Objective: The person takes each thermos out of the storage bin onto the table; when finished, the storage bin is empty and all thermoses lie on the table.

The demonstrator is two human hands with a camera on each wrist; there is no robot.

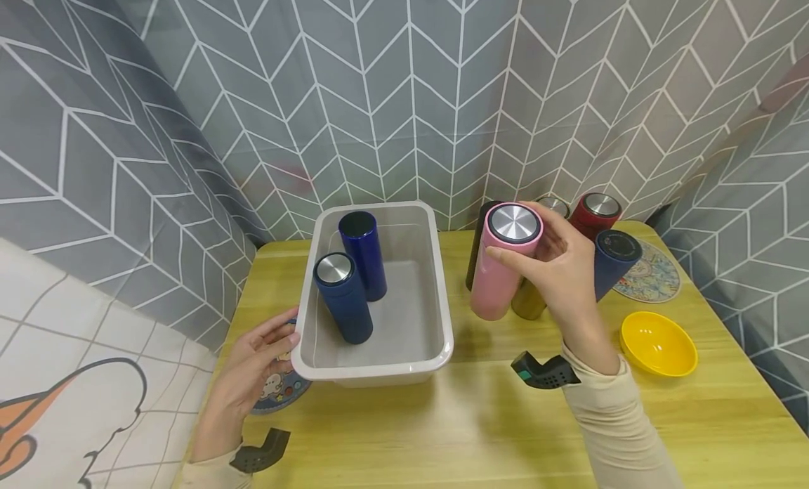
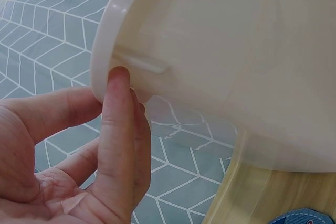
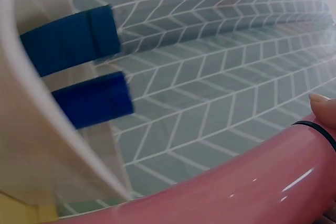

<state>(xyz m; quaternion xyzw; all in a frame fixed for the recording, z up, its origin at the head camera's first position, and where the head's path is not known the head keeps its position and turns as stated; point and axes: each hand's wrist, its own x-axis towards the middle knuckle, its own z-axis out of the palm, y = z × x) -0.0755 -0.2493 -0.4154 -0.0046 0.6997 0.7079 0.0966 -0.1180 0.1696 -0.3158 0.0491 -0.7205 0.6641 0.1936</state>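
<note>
My right hand (image 1: 564, 264) grips a pink thermos flask (image 1: 496, 285) near its silver-topped lid, to the right of a light grey plastic bin (image 1: 445, 320). The flask's glossy side fills the lower part of the right wrist view. With my left hand (image 1: 249, 366) I pinch the bin's left rim (image 2: 105, 40) between thumb and fingers. Inside the bin stand a dark blue flask (image 1: 346, 303) with a silver top and a shiny royal blue flask (image 1: 368, 257). Whether the pink flask touches the table is hard to tell.
Behind my right hand stand a black flask (image 1: 475, 257), a gold flask (image 1: 529, 303), a red flask (image 1: 594, 218) and a navy flask (image 1: 609, 268). A yellow bowl (image 1: 657, 343) and a patterned round mat (image 1: 657, 275) lie right. Another round mat (image 1: 278, 394) sits beside the bin.
</note>
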